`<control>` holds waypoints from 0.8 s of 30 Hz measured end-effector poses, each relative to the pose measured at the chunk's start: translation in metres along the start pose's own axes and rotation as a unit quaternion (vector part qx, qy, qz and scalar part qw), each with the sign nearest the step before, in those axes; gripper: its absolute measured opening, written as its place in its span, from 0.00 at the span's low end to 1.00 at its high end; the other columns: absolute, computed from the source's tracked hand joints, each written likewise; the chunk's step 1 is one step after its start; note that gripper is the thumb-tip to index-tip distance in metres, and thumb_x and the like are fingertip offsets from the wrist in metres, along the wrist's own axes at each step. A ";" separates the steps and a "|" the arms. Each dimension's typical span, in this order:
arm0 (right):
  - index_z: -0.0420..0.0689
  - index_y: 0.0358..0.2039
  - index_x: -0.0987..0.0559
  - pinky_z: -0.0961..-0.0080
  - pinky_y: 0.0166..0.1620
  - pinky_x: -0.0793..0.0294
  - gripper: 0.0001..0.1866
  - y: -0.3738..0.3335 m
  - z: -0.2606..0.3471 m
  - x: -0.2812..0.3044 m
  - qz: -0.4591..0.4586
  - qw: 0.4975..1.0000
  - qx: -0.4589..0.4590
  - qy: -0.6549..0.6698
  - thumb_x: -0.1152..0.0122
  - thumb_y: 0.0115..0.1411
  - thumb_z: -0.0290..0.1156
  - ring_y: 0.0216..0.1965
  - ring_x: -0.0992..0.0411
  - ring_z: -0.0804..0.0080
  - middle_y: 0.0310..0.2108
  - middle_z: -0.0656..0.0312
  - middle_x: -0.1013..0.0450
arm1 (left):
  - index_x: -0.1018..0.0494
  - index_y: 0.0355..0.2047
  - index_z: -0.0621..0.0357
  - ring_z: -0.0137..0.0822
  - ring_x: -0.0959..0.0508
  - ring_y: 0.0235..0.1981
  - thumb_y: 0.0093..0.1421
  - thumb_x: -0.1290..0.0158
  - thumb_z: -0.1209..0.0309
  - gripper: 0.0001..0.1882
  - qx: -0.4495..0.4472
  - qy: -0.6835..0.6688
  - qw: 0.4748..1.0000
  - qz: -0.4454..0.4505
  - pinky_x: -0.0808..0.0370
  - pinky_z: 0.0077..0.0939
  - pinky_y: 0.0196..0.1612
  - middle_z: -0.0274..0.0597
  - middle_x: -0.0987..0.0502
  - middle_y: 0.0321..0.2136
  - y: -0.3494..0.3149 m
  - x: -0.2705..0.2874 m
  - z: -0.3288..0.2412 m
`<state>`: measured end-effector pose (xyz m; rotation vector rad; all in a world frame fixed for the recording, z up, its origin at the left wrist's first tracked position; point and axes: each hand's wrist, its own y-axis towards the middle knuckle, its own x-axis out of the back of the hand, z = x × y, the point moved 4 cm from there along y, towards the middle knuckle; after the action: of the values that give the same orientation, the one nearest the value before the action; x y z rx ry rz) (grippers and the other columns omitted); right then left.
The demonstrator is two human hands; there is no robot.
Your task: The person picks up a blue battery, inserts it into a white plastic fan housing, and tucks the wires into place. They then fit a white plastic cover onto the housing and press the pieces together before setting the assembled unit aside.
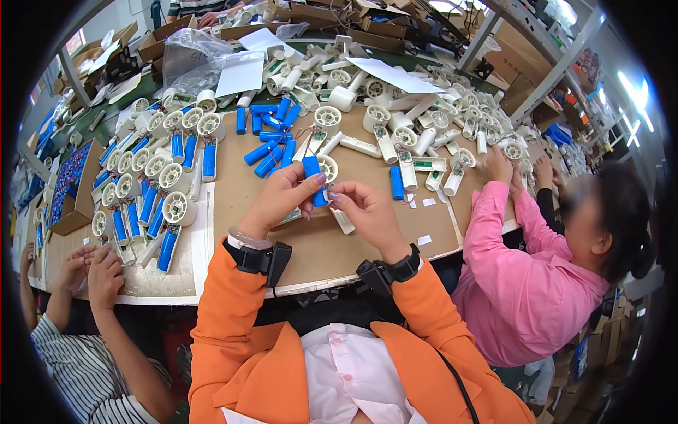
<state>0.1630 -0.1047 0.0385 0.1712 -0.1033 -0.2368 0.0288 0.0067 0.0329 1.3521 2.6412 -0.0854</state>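
Observation:
My left hand (284, 195) is closed around a blue cylindrical battery (311, 167), thumb across its side, above the near part of the table. My right hand (366, 213) pinches thumb and forefinger at the battery's lower end; whatever lies between those fingertips is too small to make out. Just behind the battery is a white round fan housing (328, 167), partly covered by it. A white handle piece shows under my fingers. Beyond my hands lies a pile of loose blue batteries (270, 157). Another white fan housing (327, 118) stands farther back, with thin wires near it.
Rows of white fans with blue batteries (171, 185) stand at left, beside a cardboard box of batteries (75, 205). White housings (441, 116) heap up at the back and right. Small white paper pieces (424, 240) lie on the brown tabletop (311, 254). Co-workers' hands work on both sides.

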 end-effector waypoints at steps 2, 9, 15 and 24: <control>0.35 0.41 0.21 0.82 0.41 0.24 0.07 -0.002 0.008 -0.002 -0.014 0.998 0.039 -0.054 0.42 0.64 0.24 0.35 0.24 0.78 0.33 0.64 0.22 | 0.28 0.39 0.62 0.21 0.27 0.18 0.65 0.44 0.58 0.17 0.001 -0.007 1.000 -0.026 0.29 0.15 0.19 0.34 0.25 0.25 0.001 0.000 0.000; 0.37 0.40 0.22 0.80 0.38 0.23 0.06 -0.006 0.022 -0.006 -0.032 0.964 0.134 -0.226 0.41 0.63 0.23 0.33 0.23 0.76 0.31 0.60 0.22 | 0.26 0.41 0.63 0.21 0.27 0.18 0.63 0.42 0.59 0.18 0.002 0.004 0.999 -0.044 0.29 0.15 0.19 0.34 0.24 0.25 0.000 0.000 -0.004; 0.37 0.38 0.22 0.78 0.36 0.23 0.05 -0.007 0.023 -0.009 -0.043 0.953 0.157 -0.254 0.41 0.62 0.23 0.32 0.22 0.74 0.31 0.58 0.22 | 0.26 0.43 0.65 0.21 0.27 0.18 0.63 0.41 0.60 0.18 0.001 0.020 0.998 -0.055 0.29 0.15 0.19 0.35 0.23 0.24 0.002 0.000 -0.002; 0.37 0.38 0.22 0.78 0.37 0.22 0.05 -0.003 0.007 -0.001 -0.067 0.964 0.113 -0.230 0.42 0.62 0.22 0.31 0.21 0.70 0.31 0.59 0.22 | 0.26 0.41 0.65 0.21 0.26 0.17 0.63 0.42 0.61 0.17 0.000 0.044 0.998 -0.048 0.29 0.16 0.19 0.36 0.23 0.22 0.002 -0.001 -0.001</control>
<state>0.1604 -0.1088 0.0448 0.3501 -0.5840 -0.3985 0.0307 0.0070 0.0343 1.2564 2.7785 -0.0403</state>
